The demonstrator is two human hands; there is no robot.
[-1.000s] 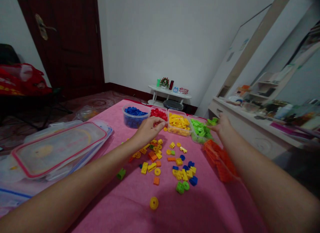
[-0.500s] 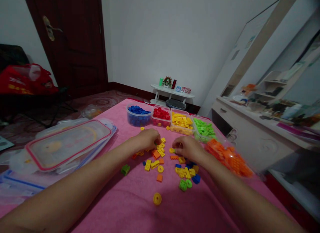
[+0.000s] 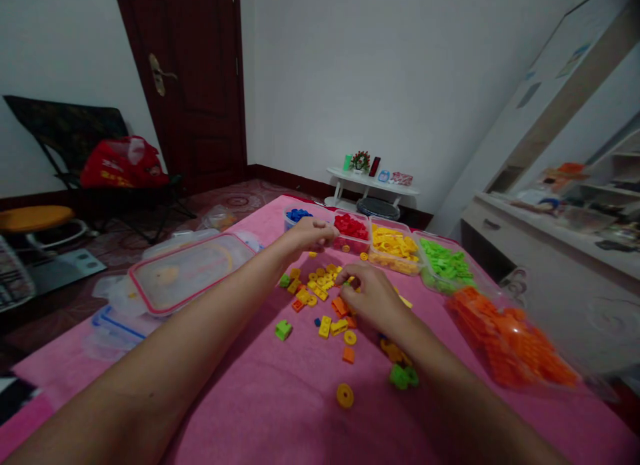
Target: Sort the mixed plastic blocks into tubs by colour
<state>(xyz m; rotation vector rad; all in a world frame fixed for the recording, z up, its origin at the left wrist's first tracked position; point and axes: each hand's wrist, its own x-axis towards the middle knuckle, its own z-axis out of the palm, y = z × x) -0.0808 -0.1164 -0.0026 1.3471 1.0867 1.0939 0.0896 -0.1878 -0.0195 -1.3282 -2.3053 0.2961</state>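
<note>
My left hand point(image 3: 313, 234) is raised between the blue-brick tub point(image 3: 290, 224) and the box of red bricks point(image 3: 354, 247). Its fingers are pinched together, and whatever they hold is hidden. Over the loose pile, my right hand point(image 3: 369, 290) is closed with fingertips down at small yellow building bricks point(image 3: 320, 292); I cannot make out what is in them. Around it lie orange bricks point(image 3: 340, 307), a yellow wheel point(image 3: 345, 396) and a green brick point(image 3: 283, 330). More green pieces point(image 3: 403, 377) lie beside my right forearm.
Boxes of yellow bricks point(image 3: 395, 245), green bricks point(image 3: 447, 264) and orange bricks point(image 3: 510, 335) line the far right of the pink cloth point(image 3: 280, 398). Stacked lids point(image 3: 187, 272) lie left. A chair with a red bag point(image 3: 125, 164) stands by the door.
My left hand has lifted from the pile and moved up toward the blue and red containers. My right hand has moved left into the yellow pieces. The view has swung left.
</note>
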